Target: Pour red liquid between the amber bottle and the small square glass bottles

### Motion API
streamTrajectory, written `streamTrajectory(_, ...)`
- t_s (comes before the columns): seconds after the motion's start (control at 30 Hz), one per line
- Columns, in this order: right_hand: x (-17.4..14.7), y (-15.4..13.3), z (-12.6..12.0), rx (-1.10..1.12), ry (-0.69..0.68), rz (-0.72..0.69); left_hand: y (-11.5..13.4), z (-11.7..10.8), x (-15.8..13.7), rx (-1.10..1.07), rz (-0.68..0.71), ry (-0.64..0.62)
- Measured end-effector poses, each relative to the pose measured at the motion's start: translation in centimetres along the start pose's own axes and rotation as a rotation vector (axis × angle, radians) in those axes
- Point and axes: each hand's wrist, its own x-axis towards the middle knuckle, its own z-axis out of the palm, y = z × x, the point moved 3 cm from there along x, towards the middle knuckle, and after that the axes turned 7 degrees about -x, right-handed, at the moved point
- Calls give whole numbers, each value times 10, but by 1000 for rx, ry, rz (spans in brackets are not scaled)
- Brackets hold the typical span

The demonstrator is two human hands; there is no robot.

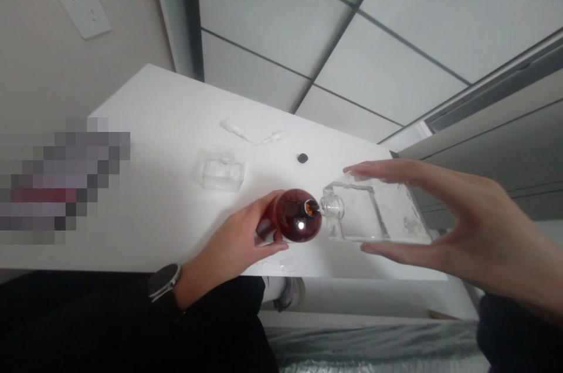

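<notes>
My left hand (pixel 233 250) grips the round amber-red glass bottle (pixel 295 216); at its 3 o'clock, my right hand (pixel 475 232) pinches the clear rectangular glass bottle (pixel 378 214) lying horizontally, necks touching.

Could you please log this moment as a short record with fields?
left hand: grips red bottle, upright, open mouth up
right hand: holds clear bottle tipped sideways, neck at the red bottle's mouth
flow: none discernible
table: white; second clear bottle, small dark cap, clear droppers lying behind
wrist: watch on the left
wall: socket
</notes>
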Motion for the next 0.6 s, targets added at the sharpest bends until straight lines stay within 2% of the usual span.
streamTrajectory(0.27,0,1,-1,-43,-58,-16,1,-1,-1,2,22,6)
streamTrajectory(0.6,2,0,-4,-64,-17,-27,1,0,0,-32,-7,-2)
